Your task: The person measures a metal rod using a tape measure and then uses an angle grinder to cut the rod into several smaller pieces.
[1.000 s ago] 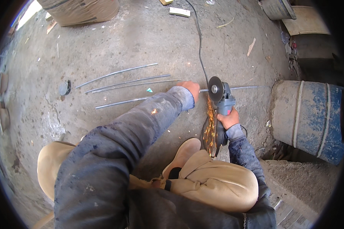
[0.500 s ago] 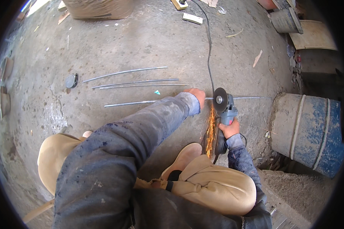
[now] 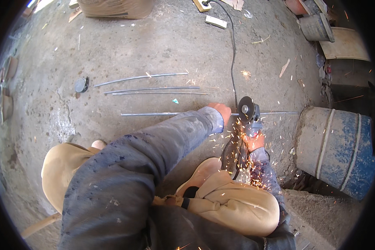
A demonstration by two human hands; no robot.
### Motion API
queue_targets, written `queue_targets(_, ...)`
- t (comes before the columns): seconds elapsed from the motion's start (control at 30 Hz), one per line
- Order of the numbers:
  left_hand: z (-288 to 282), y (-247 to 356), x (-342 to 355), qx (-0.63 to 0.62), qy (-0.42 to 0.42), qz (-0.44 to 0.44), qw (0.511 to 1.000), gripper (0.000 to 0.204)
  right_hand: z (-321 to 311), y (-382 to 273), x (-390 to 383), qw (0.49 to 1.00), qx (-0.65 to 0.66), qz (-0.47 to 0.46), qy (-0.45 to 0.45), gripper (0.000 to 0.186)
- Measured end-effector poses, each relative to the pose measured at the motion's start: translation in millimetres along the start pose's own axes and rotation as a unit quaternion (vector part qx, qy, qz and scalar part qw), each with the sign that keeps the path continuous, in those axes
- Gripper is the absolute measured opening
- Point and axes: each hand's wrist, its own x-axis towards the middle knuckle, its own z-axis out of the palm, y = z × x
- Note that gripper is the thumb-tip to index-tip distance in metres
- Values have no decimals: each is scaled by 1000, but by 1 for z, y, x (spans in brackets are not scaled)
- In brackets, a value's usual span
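Note:
My left hand [image 3: 221, 112] is closed round a thin metal rod [image 3: 150, 114] that lies crosswise just above or on the concrete floor; my wrist and sleeve hide part of it. In my right hand [image 3: 255, 141] is an angle grinder [image 3: 254, 121], gripped by its body. Its dark cutting disc [image 3: 246, 107] stands upright against the rod, right of my left hand. Sparks [image 3: 254, 173] fly back over my right hand, sleeve and knee. The grinder's rear end is partly hidden by sparks and my arm.
Several cut rods [image 3: 152, 88] lie farther off, with a tape measure [image 3: 81, 85] to their left. The power cord [image 3: 233, 54] runs to a socket block [image 3: 202, 5] at the far side. A blue drum [image 3: 335, 146] lies at the right. My shoe [image 3: 202, 173] is close below the sparks.
The sparks, a narrow stream before, now scatter widely over my right arm and the floor. The disc and both hands sit slightly lower and farther right in view.

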Motion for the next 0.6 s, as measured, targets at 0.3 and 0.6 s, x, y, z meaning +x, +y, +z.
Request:
queue_targets(0.3,-8,-7,4,3,-3,-23,1000,24,-5,-13,-18,999,-20,-26,-11,51)
queue_targets(0.6,-4,-12,7,-11,-5,-33,999,24,-4,-13,-21,1000,-13,-4,-22,51)
